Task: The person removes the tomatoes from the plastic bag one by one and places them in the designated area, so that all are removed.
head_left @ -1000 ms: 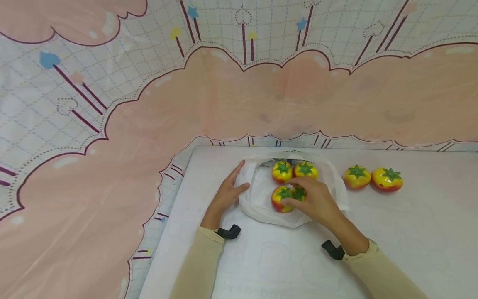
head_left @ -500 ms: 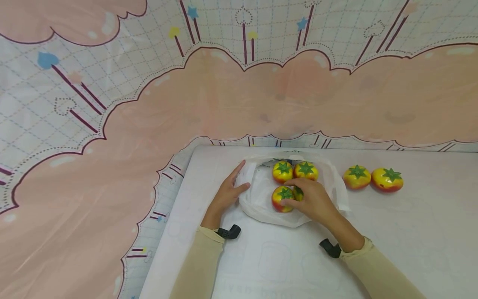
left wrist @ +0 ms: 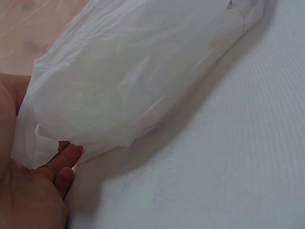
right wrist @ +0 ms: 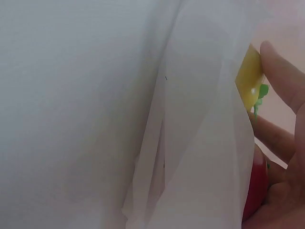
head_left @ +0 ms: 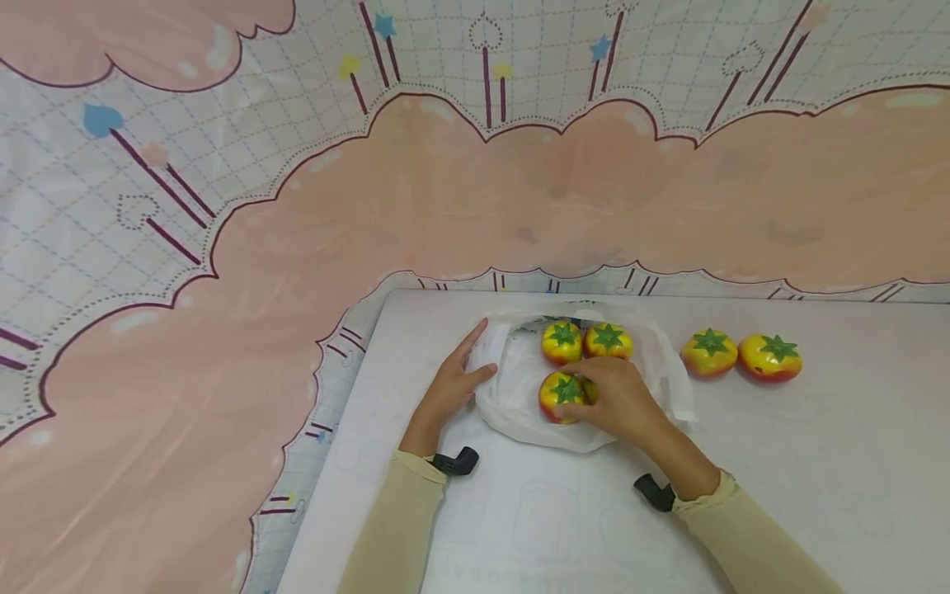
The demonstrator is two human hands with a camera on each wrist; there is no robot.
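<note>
Several yellow-red toy tomatoes with green star-shaped tops sit in a white plastic bag (head_left: 519, 425) whose mouth faces up. My right hand (head_left: 623, 400) reaches into the bag. Its thumb and fingers pinch the front toy tomato (head_left: 558, 394); another is mostly hidden behind that hand. Two more toy tomatoes, one left (head_left: 561, 342) and one right (head_left: 609, 339), lie at the back of the bag. At the bag's left side, my left hand (head_left: 450, 384) holds the rim, thumb and fingers around it; the left wrist view shows the fingertips (left wrist: 71, 155) against the plastic.
Two toy tomatoes, a rounder one (head_left: 709, 353) and a wider one (head_left: 769, 357), lie side by side on the white table (head_left: 534, 528), right of the bag. A printed pink-and-white sheet (head_left: 534, 198) covers the wall behind and the left side.
My right hand has shifted slightly left, further around the front toy tomato, and covers more of the one beside it. The left hand and the bag have stayed in place.
</note>
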